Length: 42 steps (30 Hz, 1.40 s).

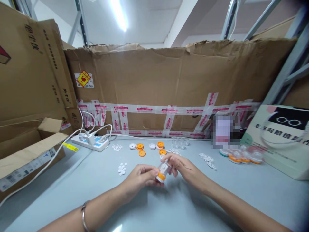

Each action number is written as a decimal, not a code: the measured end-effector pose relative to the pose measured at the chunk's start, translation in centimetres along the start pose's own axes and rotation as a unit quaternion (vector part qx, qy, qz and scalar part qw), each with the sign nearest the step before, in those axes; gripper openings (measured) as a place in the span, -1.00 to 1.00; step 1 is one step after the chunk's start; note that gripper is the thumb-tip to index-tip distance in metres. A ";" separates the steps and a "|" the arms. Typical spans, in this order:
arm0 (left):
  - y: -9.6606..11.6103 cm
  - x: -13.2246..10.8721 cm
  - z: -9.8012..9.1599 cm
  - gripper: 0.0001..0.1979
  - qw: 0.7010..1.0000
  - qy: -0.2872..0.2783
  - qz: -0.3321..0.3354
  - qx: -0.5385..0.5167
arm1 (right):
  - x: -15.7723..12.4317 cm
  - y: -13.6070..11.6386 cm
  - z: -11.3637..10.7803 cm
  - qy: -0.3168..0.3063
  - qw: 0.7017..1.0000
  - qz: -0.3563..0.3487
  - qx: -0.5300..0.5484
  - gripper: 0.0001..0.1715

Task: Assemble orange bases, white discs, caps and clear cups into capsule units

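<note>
Between my two hands is a small clear plastic container (164,168) with an orange and white cap, held tilted above the table. My left hand (145,175) pinches its capped lower end with thumb and fingers. The fingers of my right hand (178,163) are bent round its upper end, where a small white part shows. Just beyond my hands lie orange caps (142,153) and white rings (152,146). Small white discs (122,169) are spread to the left of my left hand.
Clear cups (181,142) stand at the back. Flat white pieces (207,159) lie to the right, before clear containers with orange and teal bases (245,157) and a printed bag (277,141). A power strip (90,141) with cables and an open carton (31,154) are at left.
</note>
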<state>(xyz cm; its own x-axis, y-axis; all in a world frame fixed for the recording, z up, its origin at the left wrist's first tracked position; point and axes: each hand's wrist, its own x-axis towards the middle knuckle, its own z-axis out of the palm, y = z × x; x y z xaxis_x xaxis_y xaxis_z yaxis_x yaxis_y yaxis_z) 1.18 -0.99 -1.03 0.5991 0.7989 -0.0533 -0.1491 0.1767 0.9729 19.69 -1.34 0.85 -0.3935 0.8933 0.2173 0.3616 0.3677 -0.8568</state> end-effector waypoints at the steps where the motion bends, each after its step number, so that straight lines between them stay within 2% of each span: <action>1: 0.0 0.0 -0.2 -0.66 1.000 -0.004 -0.005 -0.024 | 0.1 -0.1 -0.2 -0.021 0.999 -0.006 0.033 -0.53; 4: 0.1 0.0 -0.4 -0.65 1.000 -0.003 0.016 0.017 | 0.1 -0.1 -0.2 -0.047 0.998 -0.004 0.047 -0.59; 8: 0.2 -0.1 0.1 -0.65 0.984 0.047 0.071 0.158 | -0.1 0.1 0.3 0.015 0.997 0.026 -0.066 -0.63; 13: 0.3 -0.4 0.2 -0.65 0.987 0.015 0.050 0.155 | -0.4 -0.2 0.3 -0.039 0.987 -0.051 -0.146 -0.72; 16: 0.4 -0.6 0.2 -0.73 0.947 0.057 0.142 0.283 | -0.3 0.0 0.6 -0.036 0.976 -0.031 -0.214 -0.66; 18: 0.5 -0.7 0.2 -0.75 0.923 0.078 0.172 0.335 | -0.3 0.1 0.7 -0.027 0.975 0.000 -0.220 -0.61; 20: 0.6 -0.6 0.2 -0.75 0.934 0.073 0.145 0.317 | -0.4 0.1 0.8 -0.034 0.982 0.002 -0.185 -0.66; 23: 0.7 -0.5 0.1 -0.72 0.955 0.058 0.114 0.266 | -0.6 -0.2 0.6 -0.058 0.989 -0.032 -0.131 -0.74; 25: 0.8 -0.6 0.1 -0.73 0.946 0.063 0.142 0.286 | -0.6 -0.2 0.5 -0.061 0.987 -0.023 -0.144 -0.74; 27: 0.8 -0.7 0.2 -0.74 0.933 0.079 0.163 0.312 | -0.6 -0.2 0.5 -0.045 0.983 0.007 -0.179 -0.66; 29: 0.8 -0.6 0.3 -0.75 0.939 0.077 0.146 0.301 | -0.5 -0.1 0.4 -0.033 0.981 0.014 -0.190 -0.65; 32: 0.7 -0.6 0.2 -0.75 0.952 0.061 0.115 0.278 | -0.6 -0.2 0.2 -0.049 0.982 -0.027 -0.179 -0.76; 34: 0.6 -0.6 0.1 -0.77 0.939 0.067 0.145 0.306 | -0.6 -0.1 0.2 -0.057 0.978 -0.038 -0.195 -0.78; 36: 0.6 -0.6 0.0 -0.79 0.914 0.086 0.188 0.350 | -0.4 0.2 0.5 -0.049 0.977 -0.016 -0.208 -0.70; 38: 0.6 -0.6 0.0 -0.80 0.904 0.098 0.197 0.365 | -0.3 0.5 0.7 -0.036 0.978 0.008 -0.205 -0.60; 40: 0.6 -0.5 0.0 -0.81 0.919 0.094 0.169 0.342 | -0.3 0.6 0.8 -0.031 0.979 0.018 -0.203 -0.58; 42: 0.6 -0.4 0.0 -0.80 0.936 0.084 0.145 0.309 | -0.4 0.4 0.8 -0.036 0.978 0.013 -0.205 -0.68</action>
<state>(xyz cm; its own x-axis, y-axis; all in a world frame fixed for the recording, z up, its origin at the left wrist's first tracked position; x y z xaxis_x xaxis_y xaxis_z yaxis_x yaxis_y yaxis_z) 0.87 -1.22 -0.42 0.4649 0.8499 0.2481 0.2287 -0.3860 0.8937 19.35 -1.75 0.06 -0.4330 0.8884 0.1526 0.6752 0.4318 -0.5981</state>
